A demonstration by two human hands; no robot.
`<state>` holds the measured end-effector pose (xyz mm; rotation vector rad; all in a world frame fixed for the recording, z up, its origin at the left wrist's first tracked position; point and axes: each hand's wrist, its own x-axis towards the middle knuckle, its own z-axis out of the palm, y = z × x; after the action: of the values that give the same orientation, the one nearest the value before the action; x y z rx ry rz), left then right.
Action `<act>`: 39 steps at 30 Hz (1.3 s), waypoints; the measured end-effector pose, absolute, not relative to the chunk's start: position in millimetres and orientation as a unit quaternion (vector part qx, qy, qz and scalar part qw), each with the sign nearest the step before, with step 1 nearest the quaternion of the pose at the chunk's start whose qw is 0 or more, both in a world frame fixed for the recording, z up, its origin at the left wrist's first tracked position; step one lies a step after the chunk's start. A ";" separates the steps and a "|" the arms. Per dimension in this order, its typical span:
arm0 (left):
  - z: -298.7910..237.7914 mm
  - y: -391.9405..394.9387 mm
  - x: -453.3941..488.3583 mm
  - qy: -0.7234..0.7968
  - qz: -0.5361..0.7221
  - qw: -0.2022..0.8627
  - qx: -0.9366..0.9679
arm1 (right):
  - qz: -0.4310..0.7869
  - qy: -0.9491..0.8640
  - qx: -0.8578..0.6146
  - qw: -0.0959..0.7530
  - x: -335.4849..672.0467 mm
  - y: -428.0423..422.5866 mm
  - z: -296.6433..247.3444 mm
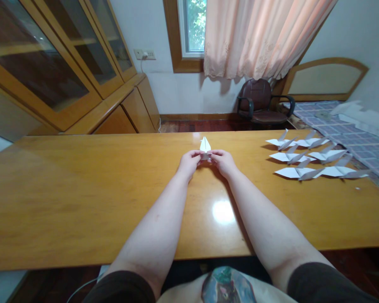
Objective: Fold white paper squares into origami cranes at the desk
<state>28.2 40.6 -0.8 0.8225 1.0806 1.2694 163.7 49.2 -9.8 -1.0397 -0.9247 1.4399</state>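
Between my two hands, near the far edge of the table, is a small piece of folded white paper (pixel 205 145). Its pointed part sticks up away from me, with a dark line down the middle. My left hand (pixel 190 163) pinches the lower left side of the paper. On the lower right side, my right hand (pixel 222 162) grips it in the same way. Fingertips cover part of the paper's bottom edge. Several folded white paper cranes (pixel 295 172) stand in rows on the right side of the table.
The wooden table (pixel 82 202) stretches wide in front of me. A tiny white scrap (pixel 357 188) lies near its right end. Beyond are a brown armchair (pixel 259 101), a bed with a checked cover (pixel 344 126) and a glass-door cabinet (pixel 82 80) on the left.
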 end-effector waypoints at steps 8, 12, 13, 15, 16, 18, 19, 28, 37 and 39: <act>1.4 39.6 26.8 0.483 0.540 0.582 0.368 | 0.632 -0.388 -0.405 0.534 168.2 47.7 -7.9; 0.5 39.9 24.2 0.500 0.511 0.575 0.397 | 0.610 -0.404 -0.447 0.514 167.4 49.1 -11.1; 0.5 40.1 23.5 0.500 0.509 0.578 0.396 | 0.603 -0.407 -0.455 0.514 166.9 49.6 -12.1; 0.9 40.4 22.8 0.498 0.516 0.584 0.380 | 0.591 -0.411 -0.459 0.520 165.9 50.8 -14.0; 1.2 40.4 22.8 0.497 0.523 0.585 0.370 | 0.586 -0.413 -0.457 0.526 165.6 51.4 -14.8; 1.7 40.1 23.7 0.502 0.532 0.583 0.355 | 0.574 -0.415 -0.448 0.545 165.3 52.6 -15.9; 1.7 39.8 24.5 0.507 0.532 0.580 0.352 | 0.566 -0.418 -0.444 0.554 165.3 53.1 -16.2; -6.2 40.4 26.9 0.524 0.498 0.567 0.395 | 0.590 -0.401 -0.429 0.553 165.2 52.4 -14.1; -22.9 44.6 26.0 0.544 0.486 0.523 0.441 | 0.536 -0.496 -0.513 0.452 167.6 49.8 -18.3; -24.7 45.3 25.6 0.545 0.486 0.521 0.442 | 0.523 -0.511 -0.514 0.448 168.1 49.5 -18.0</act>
<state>25.6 45.3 -24.7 1.0586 1.3056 1.1645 168.1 49.5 -18.0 -1.2728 -1.2639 1.2954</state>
